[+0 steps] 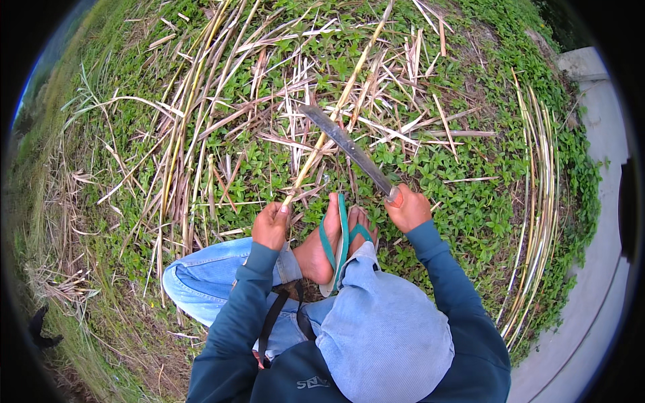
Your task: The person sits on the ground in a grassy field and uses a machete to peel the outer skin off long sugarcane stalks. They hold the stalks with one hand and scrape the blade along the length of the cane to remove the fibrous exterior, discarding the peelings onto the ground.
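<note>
My left hand [271,225] is closed round the near end of a long yellowish cane stalk [349,83], which runs away from me and slightly right to the far edge of the view. In my right hand [408,209] is the handle of a machete [354,152]. Its dark, worn blade points up and left and crosses over the stalk; whether the two touch I cannot tell. Dry strips of husk [289,144] lie scattered under and around the stalk. Just below the blade are my feet in green-strapped flip-flops [342,235].
A bundle of long uncut-looking stalks [181,127] lies on the left. More slender yellow stalks [537,221] are laid side by side at the right, beside a concrete edge [601,127]. Low green plants [480,201] cover the ground. Something dark [44,329] sits at the lower left rim.
</note>
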Available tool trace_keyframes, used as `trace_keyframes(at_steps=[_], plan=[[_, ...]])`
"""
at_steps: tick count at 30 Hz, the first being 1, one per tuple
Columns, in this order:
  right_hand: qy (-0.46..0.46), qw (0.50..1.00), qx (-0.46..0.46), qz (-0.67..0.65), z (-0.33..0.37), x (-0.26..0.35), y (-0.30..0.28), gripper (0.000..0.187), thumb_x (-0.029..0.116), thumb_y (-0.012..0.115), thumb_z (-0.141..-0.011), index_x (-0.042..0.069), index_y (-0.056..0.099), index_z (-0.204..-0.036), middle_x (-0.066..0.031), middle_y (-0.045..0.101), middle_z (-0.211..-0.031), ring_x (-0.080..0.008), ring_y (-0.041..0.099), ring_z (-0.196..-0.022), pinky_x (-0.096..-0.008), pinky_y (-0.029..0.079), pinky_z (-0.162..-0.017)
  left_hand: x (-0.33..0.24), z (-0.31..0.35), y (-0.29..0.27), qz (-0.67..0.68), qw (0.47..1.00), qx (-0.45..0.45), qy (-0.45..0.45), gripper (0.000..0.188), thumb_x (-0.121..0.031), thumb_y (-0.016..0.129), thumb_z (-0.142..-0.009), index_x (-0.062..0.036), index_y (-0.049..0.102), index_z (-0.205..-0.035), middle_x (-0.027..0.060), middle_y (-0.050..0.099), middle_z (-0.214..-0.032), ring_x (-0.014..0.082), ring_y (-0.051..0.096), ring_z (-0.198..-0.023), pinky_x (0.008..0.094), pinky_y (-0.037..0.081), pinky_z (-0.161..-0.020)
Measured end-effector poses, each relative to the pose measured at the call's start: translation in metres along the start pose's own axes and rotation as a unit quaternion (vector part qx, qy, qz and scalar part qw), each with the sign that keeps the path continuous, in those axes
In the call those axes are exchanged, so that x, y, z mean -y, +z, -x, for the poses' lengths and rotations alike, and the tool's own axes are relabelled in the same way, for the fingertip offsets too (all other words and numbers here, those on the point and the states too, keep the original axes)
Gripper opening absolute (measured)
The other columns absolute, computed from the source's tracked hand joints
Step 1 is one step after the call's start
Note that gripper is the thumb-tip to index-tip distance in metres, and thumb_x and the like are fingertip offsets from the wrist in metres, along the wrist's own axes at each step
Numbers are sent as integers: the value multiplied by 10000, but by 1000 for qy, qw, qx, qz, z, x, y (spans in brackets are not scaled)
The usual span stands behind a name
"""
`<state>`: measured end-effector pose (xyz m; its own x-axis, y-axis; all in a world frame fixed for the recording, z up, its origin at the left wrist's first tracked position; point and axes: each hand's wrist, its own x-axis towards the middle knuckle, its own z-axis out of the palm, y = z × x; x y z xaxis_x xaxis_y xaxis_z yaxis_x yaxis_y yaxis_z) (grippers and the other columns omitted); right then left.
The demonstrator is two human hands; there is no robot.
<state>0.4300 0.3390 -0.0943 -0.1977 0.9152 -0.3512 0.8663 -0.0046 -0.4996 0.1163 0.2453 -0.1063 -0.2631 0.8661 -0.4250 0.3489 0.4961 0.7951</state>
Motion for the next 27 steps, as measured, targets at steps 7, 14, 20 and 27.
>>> trace_keyframes(at_steps=[7, 14, 20, 27], plan=[[-152, 987, -48, 4, 2, 34, -13, 238, 228, 651, -722, 64, 541, -856, -172, 629, -722, -382, 622, -652, -489, 482, -571, -48, 23, -15, 462, 848, 163, -201, 310, -364, 403, -1006, -108, 443, -835, -64, 285, -587, 33, 208, -427, 199, 182, -371], [-145, 988, -31, 38, -36, 43, -4, 217, 206, 632, -740, 56, 509, -838, -174, 625, -715, -385, 617, -631, -505, 488, -581, -47, 49, -14, 461, 840, 150, -243, 330, -376, 385, -1008, -113, 419, -811, -58, 283, -585, 38, 213, -433, 200, 191, -368], [-212, 964, -42, 157, -102, 16, -33, 195, 221, 580, -802, 45, 521, -861, -191, 635, -679, -385, 640, -627, -508, 512, -617, -50, 61, -26, 456, 838, 173, -243, 339, -373, 364, -1013, -117, 404, -795, -58, 278, -586, 38, 200, -425, 208, 182, -355], [-217, 969, -4, 118, -95, 33, -21, 184, 198, 592, -777, 65, 540, -893, -183, 633, -673, -372, 642, -611, -507, 521, -622, -77, 57, -48, 557, 746, 222, -291, 333, -358, 340, -1022, -125, 384, -789, -69, 258, -586, 34, 187, -427, 189, 221, -362]])
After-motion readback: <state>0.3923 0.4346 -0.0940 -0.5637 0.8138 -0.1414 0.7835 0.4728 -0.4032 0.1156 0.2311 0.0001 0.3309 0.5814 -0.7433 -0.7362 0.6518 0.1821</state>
